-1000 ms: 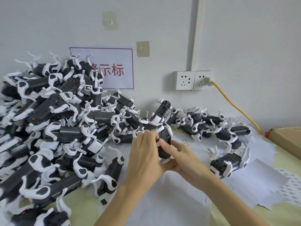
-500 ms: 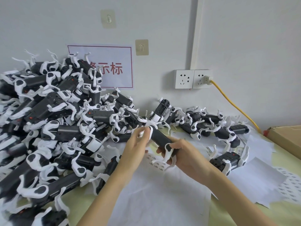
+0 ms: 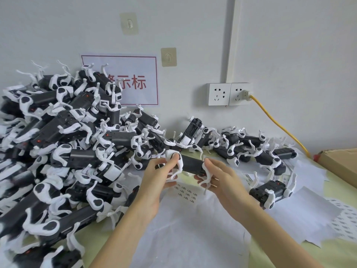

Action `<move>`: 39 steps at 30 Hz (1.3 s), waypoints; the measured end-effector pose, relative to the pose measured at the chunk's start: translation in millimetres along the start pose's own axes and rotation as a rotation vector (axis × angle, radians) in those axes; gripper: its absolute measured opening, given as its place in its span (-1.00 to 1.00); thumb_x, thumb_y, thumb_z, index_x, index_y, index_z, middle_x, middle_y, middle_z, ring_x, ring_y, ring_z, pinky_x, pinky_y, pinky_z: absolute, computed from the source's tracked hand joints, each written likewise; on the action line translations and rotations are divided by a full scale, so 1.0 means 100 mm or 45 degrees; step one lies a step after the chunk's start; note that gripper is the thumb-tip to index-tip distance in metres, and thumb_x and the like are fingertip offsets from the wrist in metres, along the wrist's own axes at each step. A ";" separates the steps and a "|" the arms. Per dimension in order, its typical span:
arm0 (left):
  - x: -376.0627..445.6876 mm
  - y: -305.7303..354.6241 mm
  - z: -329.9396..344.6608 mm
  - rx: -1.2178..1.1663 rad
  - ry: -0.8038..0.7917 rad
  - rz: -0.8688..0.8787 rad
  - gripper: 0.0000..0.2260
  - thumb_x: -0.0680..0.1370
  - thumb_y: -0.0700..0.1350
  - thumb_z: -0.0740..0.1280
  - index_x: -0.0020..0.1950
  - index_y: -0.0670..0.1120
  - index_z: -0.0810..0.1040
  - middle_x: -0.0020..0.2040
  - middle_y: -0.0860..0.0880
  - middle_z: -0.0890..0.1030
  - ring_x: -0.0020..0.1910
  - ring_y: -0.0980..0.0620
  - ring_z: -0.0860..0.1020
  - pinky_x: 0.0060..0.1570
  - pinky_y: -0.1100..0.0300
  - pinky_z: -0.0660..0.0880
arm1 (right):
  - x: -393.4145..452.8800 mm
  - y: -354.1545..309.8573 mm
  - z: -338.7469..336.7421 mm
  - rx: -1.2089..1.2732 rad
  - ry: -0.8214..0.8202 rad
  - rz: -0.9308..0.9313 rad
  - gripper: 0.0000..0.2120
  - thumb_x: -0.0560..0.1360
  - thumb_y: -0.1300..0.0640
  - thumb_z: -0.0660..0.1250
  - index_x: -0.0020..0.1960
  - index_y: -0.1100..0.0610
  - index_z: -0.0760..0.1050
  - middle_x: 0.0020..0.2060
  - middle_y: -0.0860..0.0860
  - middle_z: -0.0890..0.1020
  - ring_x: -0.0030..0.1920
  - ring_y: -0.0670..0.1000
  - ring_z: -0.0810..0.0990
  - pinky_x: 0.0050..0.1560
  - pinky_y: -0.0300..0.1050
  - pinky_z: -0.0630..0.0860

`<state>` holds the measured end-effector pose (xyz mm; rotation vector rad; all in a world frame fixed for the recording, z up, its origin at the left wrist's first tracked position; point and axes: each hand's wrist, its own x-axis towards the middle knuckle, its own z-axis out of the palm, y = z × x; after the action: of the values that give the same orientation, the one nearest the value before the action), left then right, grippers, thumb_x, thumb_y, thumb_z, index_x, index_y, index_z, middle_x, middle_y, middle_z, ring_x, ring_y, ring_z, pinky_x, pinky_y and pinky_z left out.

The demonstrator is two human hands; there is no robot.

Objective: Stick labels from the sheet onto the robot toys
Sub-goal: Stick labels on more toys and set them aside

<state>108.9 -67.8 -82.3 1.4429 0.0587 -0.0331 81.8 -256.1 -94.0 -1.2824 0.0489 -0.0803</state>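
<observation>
A black robot toy (image 3: 191, 164) with white legs lies level between my two hands, above the table. My left hand (image 3: 157, 177) grips its left end, with a fingertip on the white shoulder piece. My right hand (image 3: 222, 180) holds its right end, fingers curled round the rear legs. Beneath the toy a label sheet (image 3: 186, 191) with several small printed labels lies on white paper.
A big heap of black-and-white robot toys (image 3: 63, 144) fills the left. More toys (image 3: 251, 151) lie along the wall, and one toy (image 3: 270, 192) lies at the right. Another label sheet (image 3: 345, 227) and a cardboard box (image 3: 340, 163) are far right. A yellow cable (image 3: 278, 122) hangs from the wall socket.
The toy was upright between my close-set hands; it has swung level and my hands have moved apart to its two ends. The label sheet under them has come into sight.
</observation>
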 end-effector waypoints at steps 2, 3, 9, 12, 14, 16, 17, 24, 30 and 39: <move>0.00 0.01 0.00 0.078 -0.017 0.009 -0.46 0.41 0.24 0.60 0.23 -0.04 0.61 -0.03 0.00 0.76 -0.08 0.09 0.74 0.05 0.05 0.64 | 0.00 -0.01 -0.03 -0.132 0.050 -0.061 -0.64 0.60 -0.04 0.43 0.38 -0.03 0.56 0.00 0.04 0.74 0.15 0.13 0.72 0.32 0.16 0.56; -0.01 0.02 0.00 0.068 -0.031 0.021 -0.41 0.35 0.26 0.63 0.23 -0.04 0.61 0.01 0.00 0.76 -0.07 0.12 0.74 0.05 0.08 0.61 | -0.01 -0.01 -0.04 -0.192 0.034 -0.105 -0.66 0.61 -0.05 0.42 0.37 -0.09 0.55 0.01 0.02 0.74 0.19 0.09 0.70 0.36 0.15 0.54; -0.04 0.02 0.00 -0.115 -0.084 0.137 -0.60 0.33 -0.07 0.38 0.17 0.02 0.59 0.05 0.00 0.68 0.05 0.11 0.62 0.04 0.16 0.44 | -0.04 -0.05 -0.07 -0.814 -0.123 -0.673 -0.34 0.59 0.04 0.47 0.57 -0.23 0.25 0.30 -0.28 0.59 0.40 -0.20 0.49 0.35 -0.35 0.38; -0.03 0.04 -0.06 -0.055 -0.122 0.291 -0.34 0.30 -0.34 0.26 0.32 0.15 0.60 0.18 0.05 0.70 0.14 0.11 0.60 0.12 0.24 0.46 | -0.04 -0.01 -0.06 -1.188 -0.096 -0.848 -0.09 0.51 0.12 0.56 0.61 -0.34 0.09 0.40 -0.31 0.47 0.48 -0.22 0.37 0.38 -0.45 0.22; -0.05 0.07 -0.08 0.039 -0.197 0.393 -0.26 0.33 -0.42 0.20 0.35 0.21 0.60 0.27 0.03 0.67 0.16 0.13 0.58 0.12 0.25 0.45 | -0.03 0.02 -0.06 -1.271 -0.056 -0.930 -0.05 0.51 0.16 0.55 0.63 -0.32 0.06 0.43 -0.29 0.44 0.47 -0.27 0.33 0.38 -0.50 0.17; -0.06 0.08 -0.09 0.118 -0.220 0.462 -0.22 0.44 -0.53 0.13 0.35 0.25 0.59 0.28 0.06 0.67 0.20 0.12 0.58 0.15 0.22 0.46 | -0.02 0.03 -0.07 -1.268 -0.044 -0.985 -0.07 0.53 0.22 0.53 0.65 -0.26 0.07 0.47 -0.28 0.41 0.47 -0.33 0.31 0.36 -0.53 0.17; -0.06 0.08 -0.09 0.146 -0.220 0.481 -0.22 0.48 -0.55 0.12 0.37 0.25 0.57 0.29 0.09 0.66 0.26 0.12 0.58 0.22 0.20 0.47 | -0.01 0.02 -0.08 -1.265 -0.043 -1.004 -0.10 0.55 0.23 0.51 0.66 -0.23 0.09 0.49 -0.27 0.40 0.49 -0.33 0.30 0.36 -0.54 0.17; -0.06 0.05 -0.12 0.427 -0.298 0.680 -0.38 0.52 -0.27 0.50 0.40 0.32 0.50 0.27 0.24 0.62 0.31 0.21 0.55 0.22 0.41 0.46 | 0.04 0.09 -0.16 -1.118 -0.160 -0.818 -0.35 0.70 0.29 0.23 0.67 -0.10 0.09 0.57 -0.23 0.30 0.59 -0.18 0.24 0.51 -0.31 0.25; -0.08 0.00 0.03 0.612 0.050 0.944 -0.52 0.27 0.01 0.74 0.10 0.13 0.63 0.09 0.07 0.54 0.09 0.17 0.59 0.09 0.40 0.48 | -0.01 0.21 0.00 -1.060 -0.214 -0.767 -0.56 0.66 0.28 0.32 0.46 -0.06 0.44 0.41 -0.12 0.50 0.36 -0.12 0.53 0.30 -0.19 0.55; -0.22 -0.15 0.23 0.740 0.034 1.155 -0.46 0.33 -0.02 0.71 0.24 -0.01 0.62 0.14 0.03 0.43 0.13 0.13 0.56 0.12 0.30 0.54 | 0.01 0.27 0.03 -1.017 -0.029 -0.691 -0.35 0.50 0.43 0.40 0.15 -0.36 0.50 -0.06 -0.43 0.68 0.01 -0.26 0.66 -0.04 -0.46 0.47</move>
<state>86.9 -93.3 -93.3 1.9290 -0.6299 0.7654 83.6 -245.2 -119.1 -2.0670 -0.3187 -0.5557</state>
